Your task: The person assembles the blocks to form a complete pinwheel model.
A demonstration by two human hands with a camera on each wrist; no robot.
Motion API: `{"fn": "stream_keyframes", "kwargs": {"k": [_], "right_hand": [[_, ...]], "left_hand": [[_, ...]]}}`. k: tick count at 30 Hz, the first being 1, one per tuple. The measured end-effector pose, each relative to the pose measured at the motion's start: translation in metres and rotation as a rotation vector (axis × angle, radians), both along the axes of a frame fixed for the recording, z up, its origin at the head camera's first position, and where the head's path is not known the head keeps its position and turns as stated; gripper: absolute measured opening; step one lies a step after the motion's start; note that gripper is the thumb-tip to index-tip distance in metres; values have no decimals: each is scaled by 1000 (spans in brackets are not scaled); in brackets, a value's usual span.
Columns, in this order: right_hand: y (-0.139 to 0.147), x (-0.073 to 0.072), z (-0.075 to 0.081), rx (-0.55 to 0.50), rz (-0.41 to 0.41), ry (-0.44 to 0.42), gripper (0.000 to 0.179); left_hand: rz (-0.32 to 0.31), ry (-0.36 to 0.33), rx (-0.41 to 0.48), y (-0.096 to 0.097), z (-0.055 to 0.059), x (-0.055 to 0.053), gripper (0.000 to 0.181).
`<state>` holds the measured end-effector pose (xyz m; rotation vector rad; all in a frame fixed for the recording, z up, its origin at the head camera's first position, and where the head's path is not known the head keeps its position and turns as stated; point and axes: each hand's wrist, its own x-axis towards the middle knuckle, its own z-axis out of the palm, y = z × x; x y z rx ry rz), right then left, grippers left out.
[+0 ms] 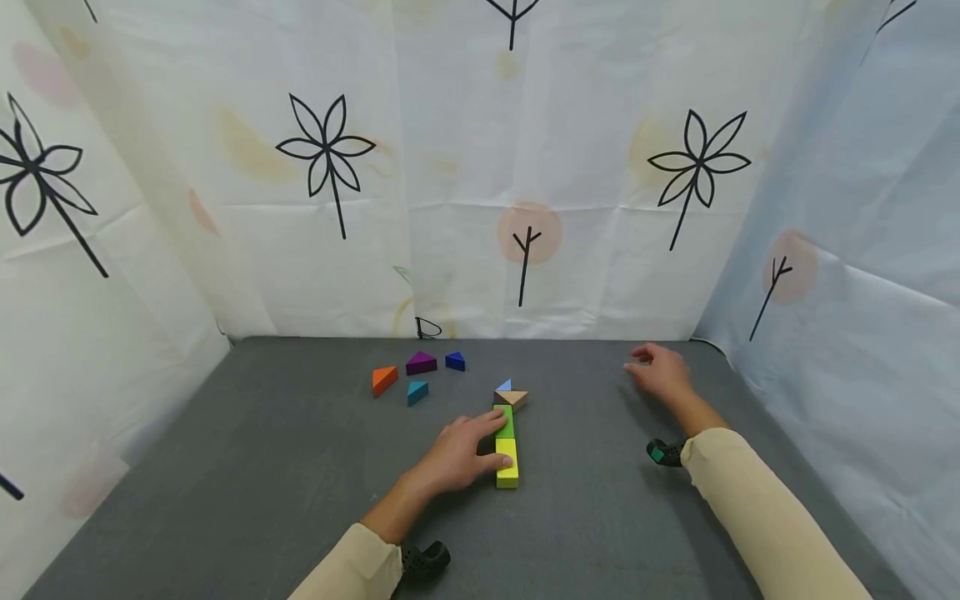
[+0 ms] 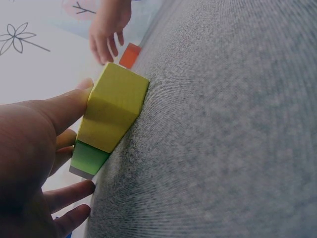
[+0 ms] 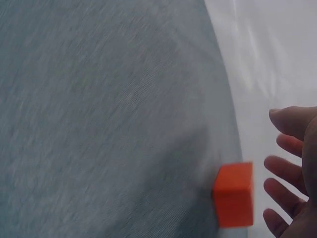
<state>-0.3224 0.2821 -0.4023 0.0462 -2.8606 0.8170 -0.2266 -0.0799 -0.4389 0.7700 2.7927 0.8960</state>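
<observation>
A yellow block (image 1: 507,467) and a green block (image 1: 505,422) lie end to end in a line on the grey table. My left hand (image 1: 459,450) rests on them, its thumb on the yellow block and a finger on the green one. Beyond the green block stand a wood-coloured triangular block (image 1: 514,399) and a light blue triangular block (image 1: 504,385). Out to the right, my right hand (image 1: 663,375) hovers above the table with loosely bent fingers, holding nothing. Close to its fingertips stands an orange block (image 3: 234,195), hidden in the head view.
Back left of the line, a loose group has an orange triangular block (image 1: 385,380), a purple one (image 1: 422,363), a dark blue one (image 1: 455,361) and a teal one (image 1: 417,392). White patterned cloth (image 1: 450,275) walls off the table's back and sides.
</observation>
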Motion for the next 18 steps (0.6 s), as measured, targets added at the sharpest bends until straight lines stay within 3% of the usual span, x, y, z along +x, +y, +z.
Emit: {"fn": "stream_keyframes", "kwargs": {"k": [6,12,18], "right_hand": [[12,4,-10,64,-47,-19,47],[23,7,-17,138,-30,3,53],[28,11,-22,177,5,3,47]], "left_hand": [[-2,3,11,0,-1,0,65],[-3,10,10,0,-2,0,65],[-3,13,7,0,-1,0,66]]}}
